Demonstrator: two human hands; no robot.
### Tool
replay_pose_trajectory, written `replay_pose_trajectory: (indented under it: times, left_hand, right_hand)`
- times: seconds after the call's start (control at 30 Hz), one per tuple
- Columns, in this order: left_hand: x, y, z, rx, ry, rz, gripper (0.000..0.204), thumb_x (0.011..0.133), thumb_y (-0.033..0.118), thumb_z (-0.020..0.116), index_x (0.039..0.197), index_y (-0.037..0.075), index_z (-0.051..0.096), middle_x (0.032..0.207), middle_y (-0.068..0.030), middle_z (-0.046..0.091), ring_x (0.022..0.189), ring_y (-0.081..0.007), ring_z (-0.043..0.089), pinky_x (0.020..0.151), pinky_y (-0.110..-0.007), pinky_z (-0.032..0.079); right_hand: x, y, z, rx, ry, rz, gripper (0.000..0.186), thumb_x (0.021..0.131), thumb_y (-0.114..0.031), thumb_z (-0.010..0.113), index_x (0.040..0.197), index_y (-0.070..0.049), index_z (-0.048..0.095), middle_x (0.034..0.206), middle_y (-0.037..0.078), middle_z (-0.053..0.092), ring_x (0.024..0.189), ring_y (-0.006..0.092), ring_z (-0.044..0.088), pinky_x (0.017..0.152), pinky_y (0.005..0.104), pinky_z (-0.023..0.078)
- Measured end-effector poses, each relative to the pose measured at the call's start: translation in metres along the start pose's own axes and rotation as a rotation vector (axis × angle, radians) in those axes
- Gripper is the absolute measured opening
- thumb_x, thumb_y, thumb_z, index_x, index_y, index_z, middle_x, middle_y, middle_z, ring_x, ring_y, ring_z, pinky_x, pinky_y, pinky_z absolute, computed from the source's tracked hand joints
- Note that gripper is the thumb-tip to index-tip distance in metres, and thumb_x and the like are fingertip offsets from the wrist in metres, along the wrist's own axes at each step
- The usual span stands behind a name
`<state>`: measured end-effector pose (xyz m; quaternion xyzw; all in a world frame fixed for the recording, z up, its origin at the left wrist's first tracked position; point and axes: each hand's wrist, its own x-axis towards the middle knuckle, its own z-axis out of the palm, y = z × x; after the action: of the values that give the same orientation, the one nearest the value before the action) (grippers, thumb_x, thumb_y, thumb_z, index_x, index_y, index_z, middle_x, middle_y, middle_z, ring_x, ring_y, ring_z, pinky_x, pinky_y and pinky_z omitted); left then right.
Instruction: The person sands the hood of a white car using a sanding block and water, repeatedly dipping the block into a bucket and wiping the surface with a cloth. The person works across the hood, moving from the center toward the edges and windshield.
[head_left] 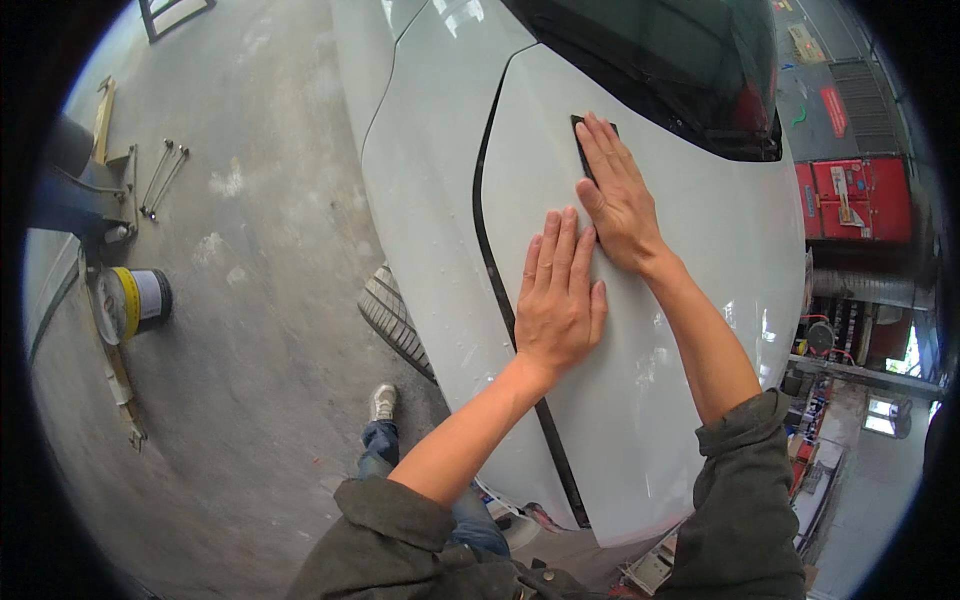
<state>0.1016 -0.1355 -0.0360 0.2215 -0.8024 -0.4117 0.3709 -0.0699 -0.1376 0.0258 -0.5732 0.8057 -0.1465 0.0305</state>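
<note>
The white car hood [620,420] fills the middle of the view, and both my hands are on it. My left hand [560,290] lies flat on the panel near the dark seam, fingers stretched out and nothing in them. Farther up and to the right, my right hand [622,205] presses a dark sheet of sandpaper [583,150] against the hood. Most of the sheet is hidden beneath the fingers; only its edges show. Small drops dot the white fender [440,230] left of the seam.
A dark windshield [660,60] borders the hood at the far side. Under the fender a tire [393,318] sticks out. On the concrete floor at left stand a bucket [118,305] and two thin metal rods [163,180]. A red cabinet [860,198] is at right.
</note>
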Motion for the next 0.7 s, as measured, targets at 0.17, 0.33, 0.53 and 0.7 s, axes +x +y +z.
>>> replay_pose_trajectory:
  times: [0.17, 0.33, 0.53, 0.7]
  left_hand:
    - [-0.006, 0.005, 0.004, -0.017, -0.002, 0.002, 0.065, 0.096, 0.014, 0.055, 0.157, -0.004, 0.041, 0.169, -0.0241, 0.032, 0.16, -0.0393, 0.027, 0.129, -0.053, 0.023]
    - [-0.002, 0.008, 0.008, -0.045, 0.027, 0.052, 0.065, 0.096, 0.016, 0.056, 0.156, -0.004, 0.042, 0.168, -0.0257, 0.033, 0.158, -0.0412, 0.029, 0.128, -0.054, 0.023]
    - [-0.003, -0.002, 0.011, 0.032, 0.11, 0.116, 0.06, 0.099, 0.017, 0.054, 0.155, -0.004, 0.043, 0.165, -0.0273, 0.036, 0.157, -0.0424, 0.031, 0.128, -0.053, 0.024]
    - [-0.004, -0.009, 0.013, 0.123, 0.135, 0.143, 0.059, 0.105, 0.026, 0.05, 0.158, 0.002, 0.04, 0.167, -0.0264, 0.034, 0.158, -0.0412, 0.028, 0.13, -0.052, 0.02]
  right_hand:
    - [0.043, 0.026, 0.011, -0.045, 0.059, -0.084, 0.069, 0.11, -0.052, 0.04, 0.163, -0.007, 0.039, 0.171, 0.016, 0.032, 0.161, 0.034, 0.024, 0.131, 0.0448, 0.016]
    - [0.109, 0.043, 0.016, -0.026, 0.163, -0.039, 0.063, 0.112, -0.045, 0.041, 0.161, -0.005, 0.042, 0.17, 0.017, 0.036, 0.159, 0.033, 0.028, 0.131, 0.0421, 0.018]
    - [0.063, 0.025, 0.027, -0.048, 0.072, 0.018, 0.075, 0.111, -0.048, 0.034, 0.158, 0.01, 0.036, 0.169, 0.027, 0.031, 0.16, 0.037, 0.021, 0.133, 0.0427, 0.012]
    - [-0.066, 0.018, 0.009, -0.089, 0.137, -0.093, 0.072, 0.108, -0.054, 0.043, 0.163, -0.008, 0.039, 0.172, 0.016, 0.032, 0.161, 0.0314, 0.025, 0.131, 0.0471, 0.017]
